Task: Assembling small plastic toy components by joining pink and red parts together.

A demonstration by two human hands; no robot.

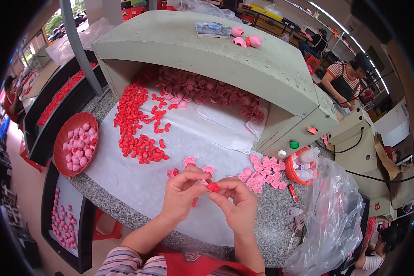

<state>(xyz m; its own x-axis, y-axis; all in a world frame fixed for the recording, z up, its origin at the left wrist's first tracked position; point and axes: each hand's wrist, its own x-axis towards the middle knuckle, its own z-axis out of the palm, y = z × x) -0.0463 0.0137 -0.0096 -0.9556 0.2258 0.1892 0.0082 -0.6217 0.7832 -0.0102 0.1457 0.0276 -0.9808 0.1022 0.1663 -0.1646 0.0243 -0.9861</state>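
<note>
Both my hands meet in a pinch over the white sheet. My left hand (184, 191) is closed, its thumb and forefinger at the left side of a small glossy red bow-shaped piece (213, 187). The right hand (238, 204) is closed on the other side of the same piece. A bit of pink shows by the left fingertips; its shape is mostly hidden. Just beyond the hands lie a few pink petal-like pieces (189, 160) with red parts. To the right sits a spread of pink pieces (263, 172).
A pale green hooded machine (207, 46) arches over piles of red pieces (140, 124) and pink pieces (193, 87). At left stand a red bowl (60, 146) of pink balls and a black tray (83, 250). Plastic bag (329, 207) and red basket (293, 172) are right; people work beyond.
</note>
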